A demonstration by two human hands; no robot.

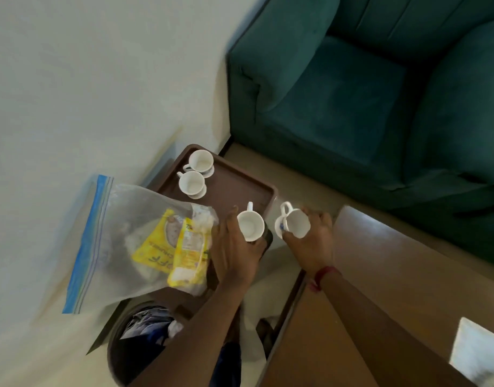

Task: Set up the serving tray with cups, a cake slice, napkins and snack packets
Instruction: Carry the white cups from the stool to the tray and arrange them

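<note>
A brown serving tray [234,183] sits low beside the wall. Two white cups on saucers, one at the far corner [201,161] and one just nearer [192,183], stand at its far end. My left hand [236,251] is shut on a white cup [250,226] over the tray's near right part. My right hand [312,243] holds another white cup [294,223], tilted, just right of the tray's edge. A clear zip bag [122,241] with yellow snack packets [181,247] inside lies over the tray's near left side.
A teal sofa [366,101] fills the upper right. A wooden table [379,289] is at the lower right, with a white object [477,350] on it. A dark round bin [139,339] with wrappers stands below the tray. The white wall [86,79] runs along the left.
</note>
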